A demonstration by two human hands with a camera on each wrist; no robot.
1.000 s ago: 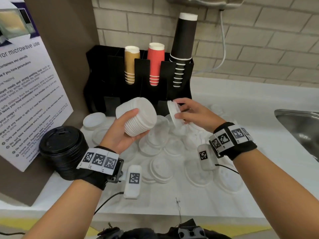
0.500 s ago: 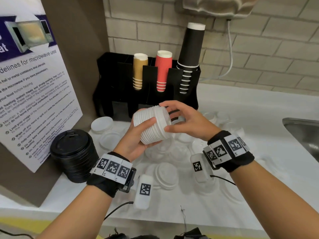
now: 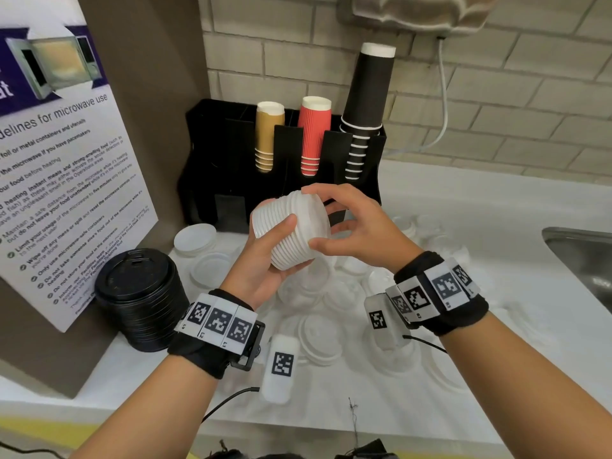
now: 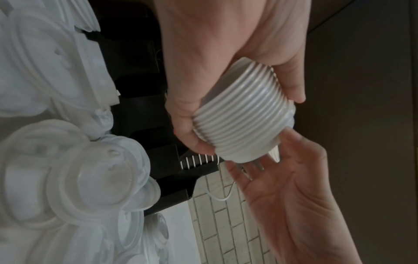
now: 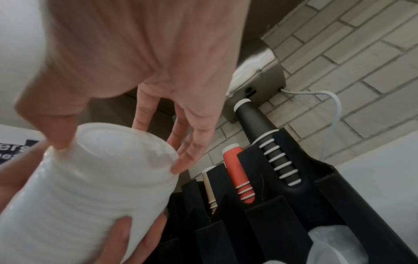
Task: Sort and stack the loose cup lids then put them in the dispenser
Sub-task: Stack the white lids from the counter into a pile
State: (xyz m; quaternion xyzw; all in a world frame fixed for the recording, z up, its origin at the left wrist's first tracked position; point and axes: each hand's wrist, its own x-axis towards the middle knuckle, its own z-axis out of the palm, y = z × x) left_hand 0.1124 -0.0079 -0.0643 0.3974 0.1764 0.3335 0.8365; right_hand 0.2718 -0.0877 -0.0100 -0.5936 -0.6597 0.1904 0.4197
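Note:
My left hand grips a tilted stack of white ribbed lids in the air in front of the black dispenser. My right hand spans the end lid of that stack, thumb and forefinger pinching its rim and the other fingers spread. The left wrist view shows the stack wrapped by the left hand, with the right hand cupped at its end. In the right wrist view the stack's top lid sits between the right thumb and a fingertip. Several loose translucent lids lie on the white counter below.
A stack of black lids stands at the left by a leaning microwave poster. The dispenser holds tan cups, red cups and tall black cups. A steel sink lies at the right.
The right hand brought a single white lid to the stack and set it on the end; it now spans the stack's top. Both hands rose slightly towards the dispenser.

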